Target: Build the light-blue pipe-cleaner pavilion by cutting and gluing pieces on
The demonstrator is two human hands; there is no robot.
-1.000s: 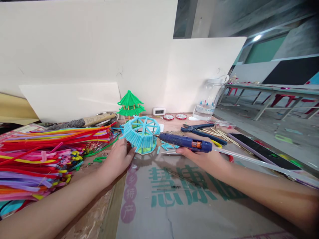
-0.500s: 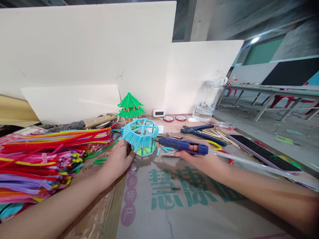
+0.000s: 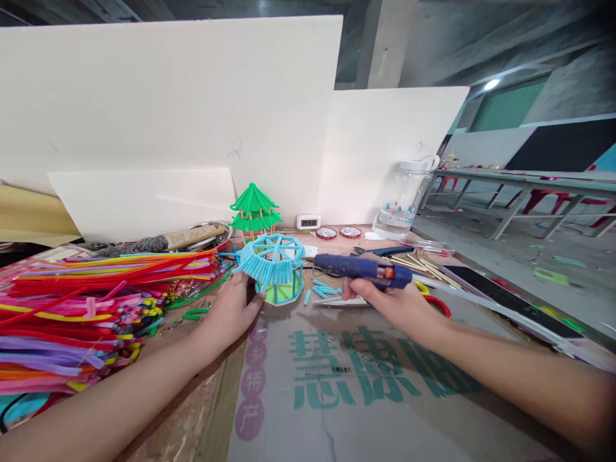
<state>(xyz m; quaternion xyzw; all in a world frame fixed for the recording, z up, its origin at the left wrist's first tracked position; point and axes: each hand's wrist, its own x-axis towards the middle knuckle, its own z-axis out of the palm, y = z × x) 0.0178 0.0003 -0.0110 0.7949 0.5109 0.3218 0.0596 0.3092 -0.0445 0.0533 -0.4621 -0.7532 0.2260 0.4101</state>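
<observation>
Blue glue gun [image 3: 362, 269] | right hand [image 3: 394, 301] | scissors [image 3: 337, 299] beneath, pliers [image 3: 380, 251] behind

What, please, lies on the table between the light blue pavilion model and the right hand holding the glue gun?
In the head view, short light blue stem pieces lie scattered between the light blue pavilion model and the right hand gripping the glue gun.

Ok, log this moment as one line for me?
left hand: steadies blue pavilion model | right hand: holds glue gun, nozzle near model | left of model: pipe cleaner pile | behind: green pavilion
</observation>
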